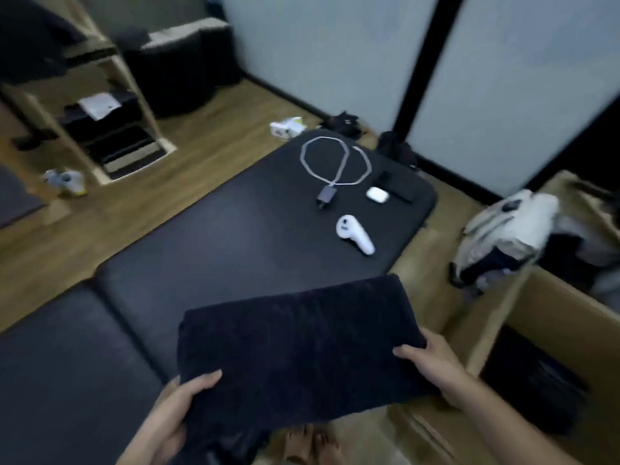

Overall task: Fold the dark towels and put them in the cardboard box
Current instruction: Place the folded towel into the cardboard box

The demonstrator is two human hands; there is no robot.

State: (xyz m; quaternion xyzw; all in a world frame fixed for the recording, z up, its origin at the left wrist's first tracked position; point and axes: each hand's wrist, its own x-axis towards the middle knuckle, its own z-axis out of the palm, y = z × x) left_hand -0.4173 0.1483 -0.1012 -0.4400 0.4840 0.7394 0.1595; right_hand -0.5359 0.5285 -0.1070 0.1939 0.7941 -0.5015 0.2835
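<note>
A folded dark towel [298,350] hangs in the air over the near end of a black mat [214,243]. My left hand [177,411] grips its near left corner, thumb on top. My right hand [432,364] grips its right edge, thumb on top as well. An open cardboard box [550,317] stands on the floor to the right, just past my right hand. Dark folded cloth [533,380] lies inside it.
On the mat's far end lie a white cable loop [332,162], a charger [326,197], a white earbud case [377,195] and a white controller [355,233]. A pale garment [503,229] drapes over the box's far flap. A wooden shelf [110,129] holding dark items stands far left. My feet [312,444] show below the towel.
</note>
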